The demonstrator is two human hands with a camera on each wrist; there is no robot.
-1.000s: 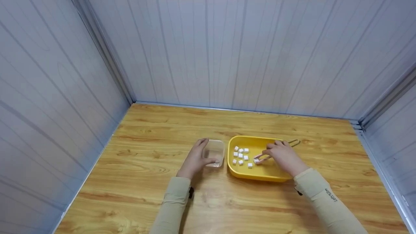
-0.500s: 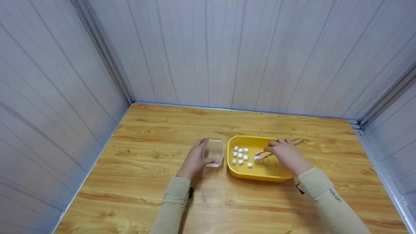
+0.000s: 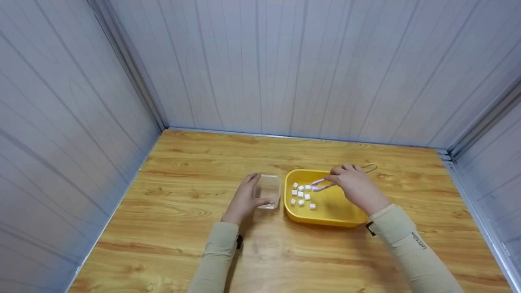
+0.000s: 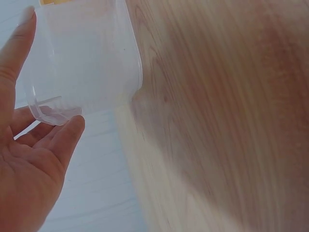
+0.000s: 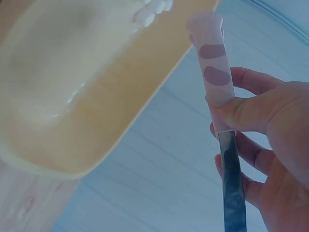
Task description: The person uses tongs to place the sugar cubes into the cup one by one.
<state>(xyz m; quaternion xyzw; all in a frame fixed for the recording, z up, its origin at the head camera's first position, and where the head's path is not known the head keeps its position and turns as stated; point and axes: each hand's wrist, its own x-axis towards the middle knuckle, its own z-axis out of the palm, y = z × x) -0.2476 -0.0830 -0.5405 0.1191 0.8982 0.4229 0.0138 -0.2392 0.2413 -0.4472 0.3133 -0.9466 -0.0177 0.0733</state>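
Tongs coming in from the right, cubes sitting just left of the tips

So the bit that matters: the white cubes are bunched at the left end of the yellow tray, and the right grip sits off to their right, past the middle of the frame. The tongs' long axis slants from upper right to lower left, so the tips end up just beside the rightmost cube of the top row. Counting the tongs, right is the nearer side.

Right grip has a proper pinch on the tongs, whose arms stand slightly apart. Can't tell if a cube is between the tips. Left grip has thumb and fingers round the clear container, on the worktop just left of the tray.

Right wrist view gives you what the head view hides: thumb on a pink sleeve with dark spots, metal strip running below. Left wrist view shows the container's see-through side and the fingertips curled at its edge.
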